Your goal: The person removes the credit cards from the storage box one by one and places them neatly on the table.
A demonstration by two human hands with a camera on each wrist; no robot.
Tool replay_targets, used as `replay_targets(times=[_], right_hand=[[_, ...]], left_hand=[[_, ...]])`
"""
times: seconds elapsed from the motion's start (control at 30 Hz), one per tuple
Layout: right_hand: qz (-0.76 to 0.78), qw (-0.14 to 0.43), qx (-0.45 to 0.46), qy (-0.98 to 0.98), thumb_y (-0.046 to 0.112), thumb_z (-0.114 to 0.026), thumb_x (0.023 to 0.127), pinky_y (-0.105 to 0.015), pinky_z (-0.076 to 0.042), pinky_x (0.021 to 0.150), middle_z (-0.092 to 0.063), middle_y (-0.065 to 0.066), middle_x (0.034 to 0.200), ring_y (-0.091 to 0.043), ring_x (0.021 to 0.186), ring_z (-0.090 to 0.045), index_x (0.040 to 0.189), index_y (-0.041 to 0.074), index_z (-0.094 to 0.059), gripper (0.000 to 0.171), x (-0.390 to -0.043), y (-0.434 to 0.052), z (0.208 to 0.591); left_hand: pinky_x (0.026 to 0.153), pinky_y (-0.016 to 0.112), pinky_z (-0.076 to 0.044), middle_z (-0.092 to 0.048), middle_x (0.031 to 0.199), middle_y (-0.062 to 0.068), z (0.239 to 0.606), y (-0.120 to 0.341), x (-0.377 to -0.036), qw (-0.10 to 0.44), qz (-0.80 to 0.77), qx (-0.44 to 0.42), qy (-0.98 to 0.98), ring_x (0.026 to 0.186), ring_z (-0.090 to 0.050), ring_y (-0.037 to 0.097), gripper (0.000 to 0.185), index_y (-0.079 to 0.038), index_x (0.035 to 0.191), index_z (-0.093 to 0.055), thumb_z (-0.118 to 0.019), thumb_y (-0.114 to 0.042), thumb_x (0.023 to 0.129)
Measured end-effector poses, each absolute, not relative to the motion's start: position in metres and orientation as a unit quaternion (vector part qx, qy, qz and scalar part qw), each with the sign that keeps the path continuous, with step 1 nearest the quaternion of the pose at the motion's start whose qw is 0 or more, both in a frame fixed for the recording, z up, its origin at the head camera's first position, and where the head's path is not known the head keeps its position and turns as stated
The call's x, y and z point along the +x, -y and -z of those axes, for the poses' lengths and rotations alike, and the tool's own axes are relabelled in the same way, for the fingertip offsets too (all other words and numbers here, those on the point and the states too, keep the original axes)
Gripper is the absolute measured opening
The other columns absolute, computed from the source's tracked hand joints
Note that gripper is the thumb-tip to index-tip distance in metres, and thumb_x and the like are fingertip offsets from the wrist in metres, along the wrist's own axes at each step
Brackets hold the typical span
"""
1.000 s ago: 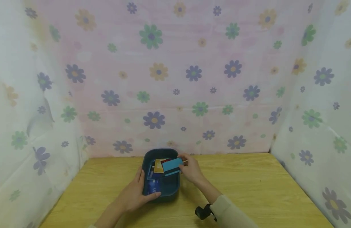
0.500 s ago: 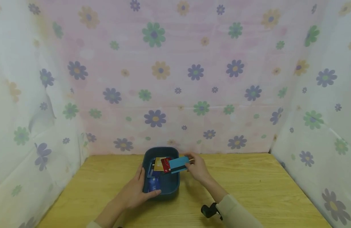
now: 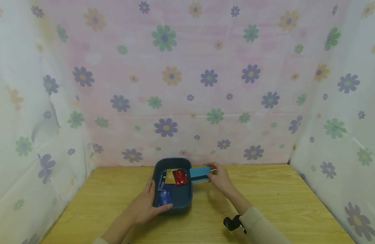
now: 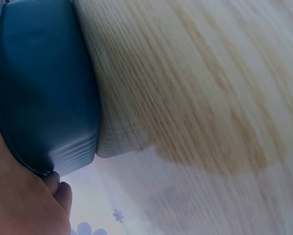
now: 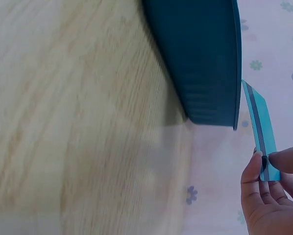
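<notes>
The right hand (image 3: 219, 177) pinches a light blue card (image 3: 200, 174) by its end, thumb and fingers (image 5: 264, 183) closed on it, and holds it in the air just past the right rim of the dark blue tray (image 3: 187, 200). The wrist view shows the card clear of the tray wall, touching nothing but the hand. The left hand (image 3: 144, 206) steadies the tray from its near left side, palm against the wall, thumb curled over the rim and onto a dark blue card (image 3: 164, 200) inside. Also in the tray: a red card (image 3: 179, 177) lying partly on a yellow one (image 3: 170, 176), with more blue cards beneath, hard to count. The tray sits on the wooden worktop (image 3: 266, 203), near the flowered cloth backdrop (image 3: 187, 84). By my reading, one card is out and above the worktop, not yet set down, and several remain in the tray.
</notes>
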State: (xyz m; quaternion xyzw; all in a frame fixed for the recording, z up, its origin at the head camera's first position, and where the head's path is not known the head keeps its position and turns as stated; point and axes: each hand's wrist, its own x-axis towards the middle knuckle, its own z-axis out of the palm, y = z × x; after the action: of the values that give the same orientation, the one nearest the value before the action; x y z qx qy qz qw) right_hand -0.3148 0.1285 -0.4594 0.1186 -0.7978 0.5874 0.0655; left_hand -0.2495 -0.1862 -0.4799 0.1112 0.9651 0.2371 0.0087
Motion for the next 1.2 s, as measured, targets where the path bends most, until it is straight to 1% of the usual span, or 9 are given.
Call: replay_targets(times=[0.07,0.2,0.4,0.6,0.83,1.07,1.13,1.2], right_hand=[[-0.586,0.069,0.115,0.799,-0.014,-0.058,0.094,-0.047,-0.059,0.068,-0.061,-0.021,0.110,-0.031,0.080,-0.065,0.130,-0.003,-0.062,0.038,-0.317,-0.132,0.459],[-0.580,0.067,0.107,0.805,-0.014,-0.057,0.094,-0.053,-0.059,0.071,-0.060,-0.021,0.110,-0.034,0.080,-0.065,0.131,-0.004,-0.062,0.038,-0.323,-0.137,0.462],[-0.570,0.072,0.105,0.812,-0.015,-0.056,0.093,-0.057,-0.058,0.073,-0.060,-0.025,0.109,-0.030,0.079,-0.065,0.130,-0.007,-0.061,0.038,-0.332,-0.142,0.464],[-0.561,0.067,0.097,0.819,-0.015,-0.055,0.093,-0.055,-0.059,0.074,-0.059,-0.030,0.114,-0.028,0.083,-0.065,0.131,-0.008,-0.059,0.038,-0.338,-0.144,0.466],[-0.562,0.055,0.086,0.821,-0.014,-0.053,0.093,-0.056,-0.058,0.076,-0.057,-0.032,0.116,-0.035,0.087,-0.065,0.134,-0.012,-0.056,0.040,-0.347,-0.145,0.469],[-0.562,0.045,0.072,0.823,-0.015,-0.052,0.092,-0.054,-0.059,0.076,-0.052,-0.034,0.120,-0.030,0.088,-0.062,0.134,-0.014,-0.054,0.042,-0.358,-0.142,0.476],[-0.562,0.042,0.067,0.823,-0.016,-0.052,0.091,-0.052,-0.059,0.075,-0.052,-0.034,0.119,-0.030,0.087,-0.062,0.134,-0.015,-0.054,0.043,-0.361,-0.140,0.479],[-0.559,0.041,0.062,0.826,-0.016,-0.053,0.089,-0.047,-0.060,0.072,-0.053,-0.033,0.117,-0.030,0.087,-0.062,0.132,-0.015,-0.055,0.043,-0.364,-0.139,0.482]], left_hand=[[0.108,0.062,-0.042,0.000,0.170,0.024,0.480,0.186,-0.249,0.011,-0.237,0.110,-0.965,0.142,-0.039,0.053,0.131,0.007,0.161,-0.011,-0.062,-0.082,0.080],[0.109,0.062,-0.041,0.001,0.170,0.024,0.481,0.187,-0.249,0.014,-0.238,0.110,-0.965,0.142,-0.037,0.053,0.130,0.007,0.161,-0.011,-0.062,-0.082,0.081],[0.110,0.061,-0.040,0.000,0.170,0.022,0.483,0.187,-0.251,0.014,-0.235,0.107,-0.966,0.144,-0.036,0.052,0.131,0.006,0.161,-0.011,-0.061,-0.083,0.080],[0.111,0.061,-0.040,-0.001,0.170,0.023,0.482,0.187,-0.251,0.016,-0.236,0.108,-0.966,0.145,-0.035,0.051,0.129,0.006,0.161,-0.012,-0.062,-0.082,0.081],[0.111,0.061,-0.039,-0.001,0.170,0.023,0.479,0.186,-0.249,0.019,-0.238,0.105,-0.965,0.145,-0.034,0.051,0.129,0.006,0.161,-0.012,-0.062,-0.082,0.080],[0.112,0.061,-0.038,-0.001,0.170,0.023,0.479,0.187,-0.249,0.023,-0.242,0.102,-0.965,0.145,-0.034,0.051,0.129,0.006,0.161,-0.012,-0.063,-0.081,0.081],[0.112,0.061,-0.039,-0.002,0.170,0.023,0.481,0.187,-0.249,0.021,-0.242,0.104,-0.965,0.145,-0.034,0.051,0.129,0.006,0.161,-0.012,-0.063,-0.081,0.081],[0.111,0.061,-0.039,-0.002,0.170,0.023,0.482,0.187,-0.250,0.020,-0.240,0.104,-0.965,0.145,-0.035,0.051,0.129,0.006,0.161,-0.012,-0.063,-0.081,0.081]])
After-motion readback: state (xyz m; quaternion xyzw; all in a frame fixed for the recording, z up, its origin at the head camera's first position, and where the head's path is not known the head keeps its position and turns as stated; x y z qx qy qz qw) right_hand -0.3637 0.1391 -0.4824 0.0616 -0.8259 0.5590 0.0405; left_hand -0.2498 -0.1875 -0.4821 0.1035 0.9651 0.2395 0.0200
